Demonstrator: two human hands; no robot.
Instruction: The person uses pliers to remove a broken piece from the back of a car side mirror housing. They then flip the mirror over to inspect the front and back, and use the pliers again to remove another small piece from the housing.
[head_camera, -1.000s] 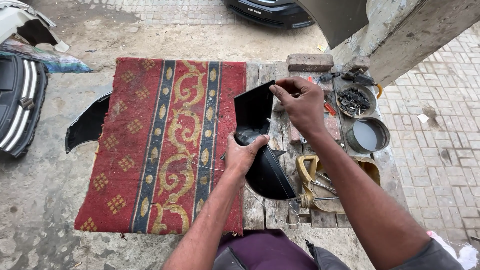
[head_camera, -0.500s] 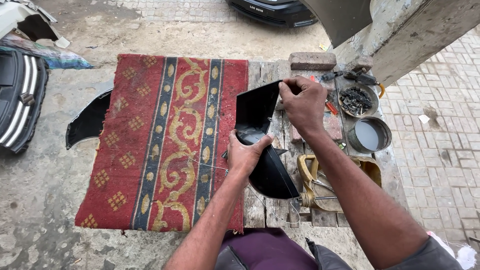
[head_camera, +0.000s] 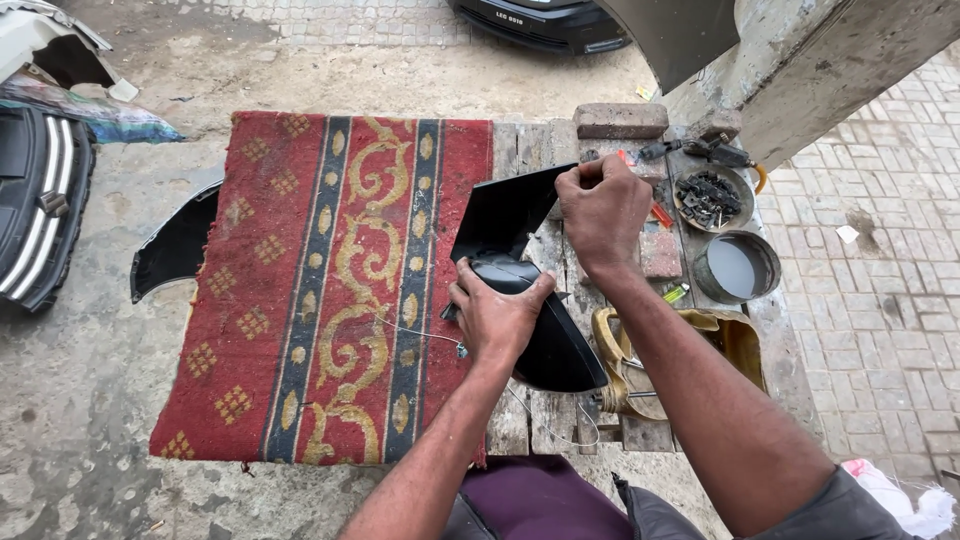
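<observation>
A black car side-mirror housing (head_camera: 560, 345) rests on a wooden bench (head_camera: 520, 140), beside a red patterned rug (head_camera: 330, 260). My left hand (head_camera: 497, 312) presses down on the housing's middle. My right hand (head_camera: 603, 208) pinches the upper edge of the flat black panel (head_camera: 505, 215) that stands up from the housing. A thin wire (head_camera: 420, 335) trails from the housing over the rug.
A brick (head_camera: 620, 120), a bowl of dark small parts (head_camera: 712, 197), a round tin of grey liquid (head_camera: 738, 266) and a yellow container (head_camera: 735, 340) sit on the bench's right. Black car body parts lie at left (head_camera: 40, 210) and under the rug (head_camera: 170, 250). Paving at right.
My right hand has shifted slightly along the panel's top edge and closed tighter on it. My left hand stays on the housing.
</observation>
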